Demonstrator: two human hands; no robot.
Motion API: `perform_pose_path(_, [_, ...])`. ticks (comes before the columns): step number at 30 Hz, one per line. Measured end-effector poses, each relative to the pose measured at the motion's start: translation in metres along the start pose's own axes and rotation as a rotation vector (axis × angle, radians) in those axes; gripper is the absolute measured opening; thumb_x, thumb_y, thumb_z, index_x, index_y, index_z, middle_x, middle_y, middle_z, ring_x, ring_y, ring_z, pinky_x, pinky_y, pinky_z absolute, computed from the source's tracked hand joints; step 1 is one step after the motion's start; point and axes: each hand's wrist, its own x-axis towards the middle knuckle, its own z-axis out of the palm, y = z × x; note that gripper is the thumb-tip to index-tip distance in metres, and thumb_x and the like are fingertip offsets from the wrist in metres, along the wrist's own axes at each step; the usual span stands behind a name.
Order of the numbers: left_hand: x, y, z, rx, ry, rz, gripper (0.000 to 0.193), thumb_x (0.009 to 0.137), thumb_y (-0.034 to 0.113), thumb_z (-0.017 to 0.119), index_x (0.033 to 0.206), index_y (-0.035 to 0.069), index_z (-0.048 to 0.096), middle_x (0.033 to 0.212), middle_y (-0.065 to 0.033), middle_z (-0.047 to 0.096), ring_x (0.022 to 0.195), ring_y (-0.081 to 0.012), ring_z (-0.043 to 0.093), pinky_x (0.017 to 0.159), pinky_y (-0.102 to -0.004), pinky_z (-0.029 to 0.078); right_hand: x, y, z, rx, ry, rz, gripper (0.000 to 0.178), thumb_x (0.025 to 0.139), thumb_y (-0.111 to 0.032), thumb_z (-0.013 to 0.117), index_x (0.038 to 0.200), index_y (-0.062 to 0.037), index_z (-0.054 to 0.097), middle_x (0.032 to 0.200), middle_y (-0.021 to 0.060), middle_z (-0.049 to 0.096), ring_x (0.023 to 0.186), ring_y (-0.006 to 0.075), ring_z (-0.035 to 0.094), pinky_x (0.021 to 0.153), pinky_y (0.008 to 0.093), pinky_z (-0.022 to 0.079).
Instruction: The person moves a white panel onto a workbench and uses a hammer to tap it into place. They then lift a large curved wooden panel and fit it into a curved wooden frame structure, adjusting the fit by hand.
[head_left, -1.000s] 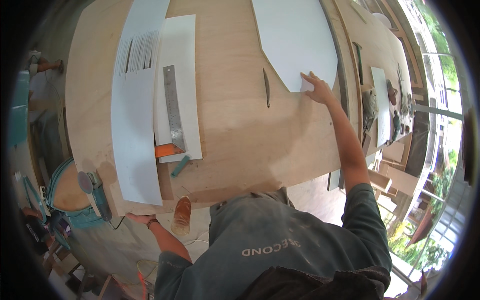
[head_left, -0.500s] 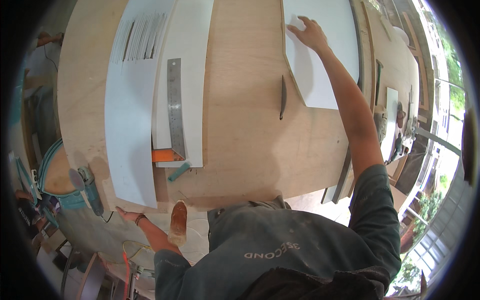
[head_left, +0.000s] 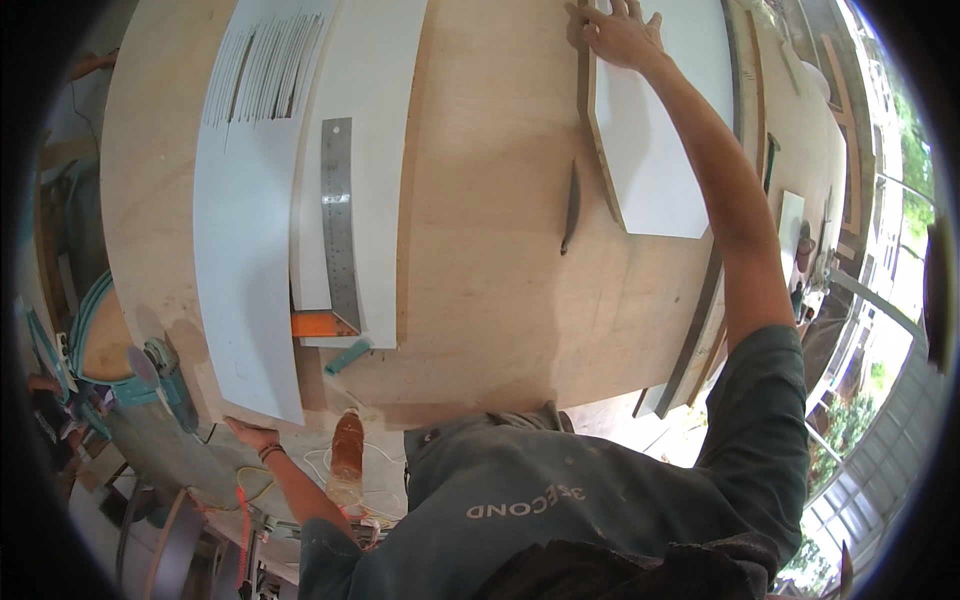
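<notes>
My right hand (head_left: 625, 38) reaches far forward, its fingers spread over the left edge of a white panel (head_left: 665, 170) with a bare wood edge. Its fingertips are cut off by the frame's top. My left hand (head_left: 252, 434) is low at the left, fingers stretched out against the near table edge, beside the end of a long white board (head_left: 245, 300). Nothing shows in it. Next to that board, a try square with a steel blade (head_left: 339, 220) and an orange stock (head_left: 318, 324) lies on a second white board (head_left: 385, 200).
The wooden tabletop (head_left: 490, 200) carries a slim dark curved piece (head_left: 571, 205) and a small teal cylinder (head_left: 347, 357). A teal angle grinder (head_left: 170, 380) sits at the left edge. Dark strips (head_left: 690, 330) run along the right side. A brown tapering object (head_left: 346, 455) stands below the near edge.
My right hand has moved up and forward onto the panel's left edge. The panel has shifted right and its wood edge shows more. My left hand stays by the table edge.
</notes>
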Motion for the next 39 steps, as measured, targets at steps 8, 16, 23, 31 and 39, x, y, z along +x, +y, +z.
perform_pose_path(8, [-0.061, -0.067, -0.086, 0.147, 0.012, -0.370, 0.097, 0.094, 0.077, 0.039, 0.164, 0.015, 0.014, 0.170, -0.0095, 0.016, 0.155, -0.0298, 0.020, 0.122, -0.0542, 0.021, -0.053, 0.050, -0.114, -0.119, -0.076, 0.143, 0.049, 0.090, -0.031, 0.055, 0.136, -0.0146, 0.058, 0.147, 0.0322, 0.046, 0.125, 0.0454, 0.057, 0.105, 0.0560, 0.046])
perform_pose_path(16, [-0.160, -0.192, -0.110, 0.704, -0.269, -0.582, 0.074, 0.099, 0.060, 0.044, 0.152, 0.009, 0.033, 0.151, -0.0169, 0.042, 0.139, -0.0358, 0.043, 0.113, -0.0529, 0.037, -0.161, 0.190, -0.155, 0.078, 0.206, 0.213, 0.051, 0.091, -0.022, 0.054, 0.141, -0.0150, 0.052, 0.127, 0.0287, 0.059, 0.109, 0.0396, 0.066, 0.097, 0.0485, 0.050])
perform_pose_path(23, [-0.199, -0.202, -0.085, 1.268, -0.778, -0.239, 0.058, 0.101, 0.048, 0.048, 0.141, 0.005, 0.048, 0.138, -0.0201, 0.055, 0.130, -0.0368, 0.052, 0.109, -0.0492, 0.041, -0.351, 0.212, -0.170, 0.258, 0.465, 0.223, 0.052, 0.094, -0.012, 0.050, 0.146, -0.0185, 0.047, 0.101, 0.0199, 0.069, 0.091, 0.0333, 0.068, 0.086, 0.0470, 0.050])
perform_pose_path(31, [-0.327, -0.068, 0.042, 1.346, -1.413, 0.637, 0.044, 0.104, 0.034, 0.053, 0.132, 0.002, 0.061, 0.125, -0.0232, 0.067, 0.121, -0.0370, 0.061, 0.104, -0.0439, 0.046, -0.603, 0.130, -0.165, 0.640, 0.507, 0.410, 0.035, 0.093, -0.013, 0.062, 0.126, -0.0127, 0.051, 0.081, 0.0079, 0.063, 0.066, 0.0123, 0.055, 0.067, 0.0343, 0.045])
perform_pose_path(39, [-0.556, -0.145, 0.173, 0.392, -1.672, -0.717, 0.073, 0.106, 0.054, 0.043, 0.160, 0.008, 0.026, 0.154, -0.0182, 0.043, 0.145, -0.0332, 0.039, 0.119, -0.0477, 0.034, -0.846, -0.011, -0.271, 0.704, 0.534, 0.539, 0.022, 0.096, -0.016, 0.064, 0.106, -0.0098, 0.045, 0.068, -0.0028, 0.051, 0.063, 0.0062, 0.044, 0.058, 0.0270, 0.034])
